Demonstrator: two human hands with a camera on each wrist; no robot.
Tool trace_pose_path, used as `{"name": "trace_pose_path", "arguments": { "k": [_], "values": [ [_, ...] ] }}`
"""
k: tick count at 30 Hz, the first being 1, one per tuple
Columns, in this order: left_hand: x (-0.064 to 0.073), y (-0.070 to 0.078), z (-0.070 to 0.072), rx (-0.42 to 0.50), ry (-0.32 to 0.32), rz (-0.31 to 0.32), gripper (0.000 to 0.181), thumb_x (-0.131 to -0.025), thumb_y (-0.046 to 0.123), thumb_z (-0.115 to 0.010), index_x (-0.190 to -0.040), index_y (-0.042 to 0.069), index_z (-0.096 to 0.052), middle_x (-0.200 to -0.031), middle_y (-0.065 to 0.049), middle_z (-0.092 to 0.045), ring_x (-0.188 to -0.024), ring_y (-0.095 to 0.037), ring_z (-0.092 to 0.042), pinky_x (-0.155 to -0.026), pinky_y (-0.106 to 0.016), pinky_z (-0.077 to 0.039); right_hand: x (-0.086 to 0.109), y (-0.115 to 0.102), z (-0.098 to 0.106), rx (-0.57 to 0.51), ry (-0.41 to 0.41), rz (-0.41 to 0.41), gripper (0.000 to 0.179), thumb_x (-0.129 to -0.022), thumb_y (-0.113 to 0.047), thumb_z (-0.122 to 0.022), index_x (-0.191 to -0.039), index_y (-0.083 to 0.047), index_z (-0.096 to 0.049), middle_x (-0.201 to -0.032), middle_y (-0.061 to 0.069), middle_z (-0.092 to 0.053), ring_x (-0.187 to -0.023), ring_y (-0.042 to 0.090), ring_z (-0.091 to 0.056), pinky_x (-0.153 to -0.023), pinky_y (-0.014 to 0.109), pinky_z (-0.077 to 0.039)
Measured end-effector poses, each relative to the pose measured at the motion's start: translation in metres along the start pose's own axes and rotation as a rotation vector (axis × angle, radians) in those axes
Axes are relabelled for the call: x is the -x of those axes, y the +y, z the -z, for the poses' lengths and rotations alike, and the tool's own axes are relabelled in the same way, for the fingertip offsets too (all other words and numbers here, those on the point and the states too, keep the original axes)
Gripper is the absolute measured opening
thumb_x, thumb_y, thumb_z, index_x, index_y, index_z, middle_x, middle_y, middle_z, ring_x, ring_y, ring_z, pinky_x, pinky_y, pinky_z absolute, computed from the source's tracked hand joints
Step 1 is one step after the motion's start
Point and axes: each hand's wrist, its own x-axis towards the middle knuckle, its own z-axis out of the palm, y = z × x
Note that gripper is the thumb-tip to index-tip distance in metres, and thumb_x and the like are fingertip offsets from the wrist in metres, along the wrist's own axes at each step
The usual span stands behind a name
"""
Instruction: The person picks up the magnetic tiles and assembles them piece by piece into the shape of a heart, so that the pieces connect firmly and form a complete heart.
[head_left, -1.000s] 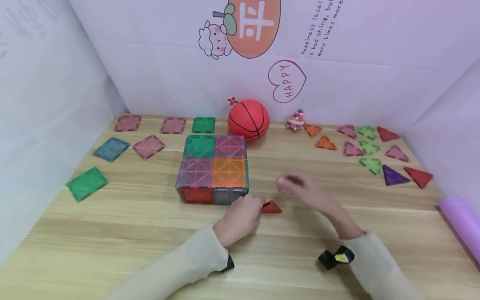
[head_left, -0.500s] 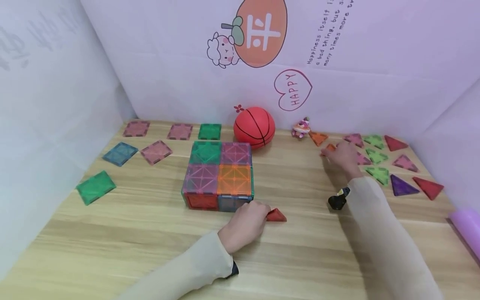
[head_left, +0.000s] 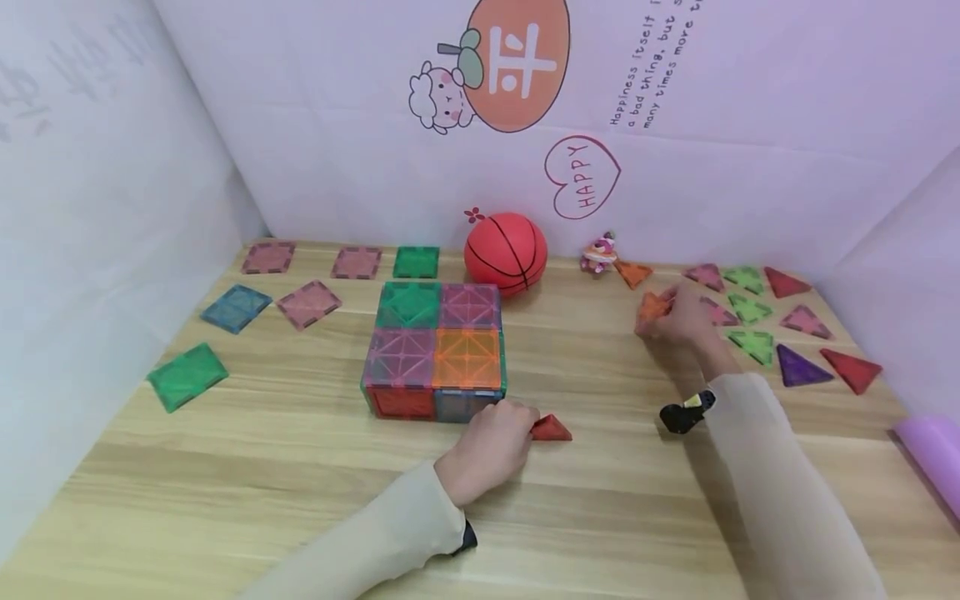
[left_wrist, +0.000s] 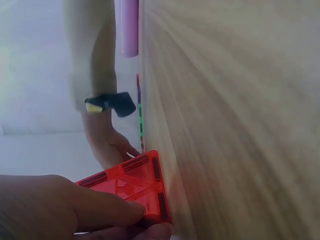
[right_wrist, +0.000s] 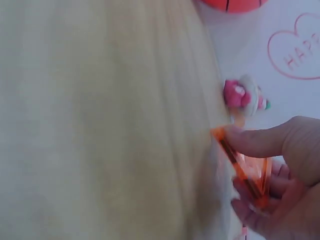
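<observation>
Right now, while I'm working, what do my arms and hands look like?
The left sleeve and right sleeve are long, plain and cream. The left hand and right hand wear no gloves. By the right sleeve's end is a black device with a yellow patch; by the left's, only a small dark piece shows. I see no cables.

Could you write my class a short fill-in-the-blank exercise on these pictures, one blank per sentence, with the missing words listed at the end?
1. The tile held in the left hand is coloured ____.
2. The tile held in the right hand is coloured ____.
3. The ball beyond the tile box is patterned like a ____.
4. The word written inside the heart on the wall is ____.

Missing words: red; orange; basketball; HAPPY.
</observation>
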Motion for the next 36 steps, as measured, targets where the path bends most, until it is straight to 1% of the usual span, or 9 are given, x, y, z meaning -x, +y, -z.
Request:
{"name": "trace_pose_path", "arguments": {
  "k": [3,8,13,17,22,27,29,33,36],
  "values": [
    [0.0,-0.001,0.0,0.013,0.001,0.007,0.004,-0.088,0.008,-0.066,-0.086,0.01,-0.068,-0.079,-0.003,-0.066,-0.065,-0.012,-0.06,-0.051,-0.021,-0.044,0.014,-0.001,-0.005,-0.037,0.025,0.087,0.045,-0.087,-0.01,-0.067,-0.119,0.009,-0.042,-0.113,0.029,-0.051,-0.1,0.036,-0.049,-0.084,0.043,-0.043],
    [0.0,0.0,-0.001,0.029,0.012,0.003,0.006,-0.088,0.008,-0.066,-0.082,0.01,-0.066,-0.077,-0.002,-0.065,-0.062,-0.011,-0.06,-0.049,-0.02,-0.043,0.053,-0.014,-0.013,-0.022,0.036,0.228,0.022,-0.089,-0.008,-0.066,-0.106,0.001,-0.057,-0.103,0.02,-0.063,-0.089,0.023,-0.056,-0.075,0.026,-0.045],
    [-0.002,0.001,-0.005,-0.006,0.06,-0.021,0.012,-0.091,0.004,-0.06,-0.08,0.008,-0.064,-0.075,-0.003,-0.063,-0.062,-0.011,-0.061,-0.047,-0.018,-0.044,0.097,-0.038,-0.028,-0.02,-0.041,0.367,0.011,-0.084,-0.006,-0.071,-0.095,-0.006,-0.067,-0.093,0.01,-0.068,-0.08,0.012,-0.059,-0.067,0.021,-0.048],
    [-0.008,0.002,-0.008,-0.03,0.055,-0.021,0.013,-0.093,0.002,-0.055,-0.089,0.005,-0.066,-0.081,-0.006,-0.065,-0.07,-0.015,-0.065,-0.053,-0.022,-0.05,0.119,-0.051,-0.042,-0.037,-0.091,0.461,0.012,-0.081,-0.001,-0.073,-0.088,-0.009,-0.067,-0.087,0.003,-0.068,-0.079,0.008,-0.059,-0.067,0.022,-0.051],
    [-0.016,0.005,-0.01,-0.015,0.02,-0.006,0.015,-0.091,-0.002,-0.055,-0.097,0.004,-0.068,-0.088,-0.007,-0.066,-0.078,-0.017,-0.066,-0.06,-0.024,-0.053,0.129,-0.058,-0.054,-0.022,-0.073,0.524,0.016,-0.077,0.001,-0.075,-0.082,-0.012,-0.067,-0.081,-0.001,-0.067,-0.077,0.007,-0.058,-0.065,0.023,-0.051],
    [-0.019,0.009,-0.013,0.01,0.027,0.012,0.013,-0.091,-0.001,-0.057,-0.097,0.005,-0.067,-0.089,-0.006,-0.066,-0.079,-0.016,-0.066,-0.058,-0.022,-0.052,0.131,-0.058,-0.059,-0.004,-0.054,0.511,0.016,-0.077,0.002,-0.074,-0.081,-0.012,-0.067,-0.08,-0.001,-0.067,-0.077,0.012,-0.059,-0.065,0.024,-0.05],
    [-0.019,0.011,-0.014,0.01,0.053,0.016,0.011,-0.092,0.007,-0.059,-0.099,0.005,-0.066,-0.092,-0.006,-0.066,-0.082,-0.016,-0.065,-0.06,-0.023,-0.052,0.132,-0.058,-0.06,0.019,-0.053,0.508,0.015,-0.077,0.003,-0.074,-0.081,-0.011,-0.068,-0.08,-0.001,-0.067,-0.077,0.012,-0.06,-0.064,0.024,-0.05],
    [-0.019,0.012,-0.015,0.058,0.147,-0.003,0.019,-0.094,0.022,-0.061,-0.106,0.008,-0.063,-0.099,-0.004,-0.064,-0.089,-0.016,-0.061,-0.069,-0.026,-0.052,0.132,-0.059,-0.061,0.056,-0.066,0.517,0.015,-0.077,0.005,-0.073,-0.081,-0.009,-0.069,-0.08,0.001,-0.068,-0.075,0.012,-0.059,-0.063,0.023,-0.05],
    [-0.02,0.012,-0.015,0.129,0.197,-0.027,0.017,-0.095,0.024,-0.058,-0.105,0.01,-0.063,-0.1,-0.002,-0.064,-0.091,-0.015,-0.06,-0.074,-0.026,-0.051,0.131,-0.061,-0.06,0.053,-0.094,0.53,0.014,-0.076,0.004,-0.073,-0.082,-0.008,-0.069,-0.081,0.001,-0.068,-0.075,0.012,-0.059,-0.064,0.023,-0.051]
  ]
}}
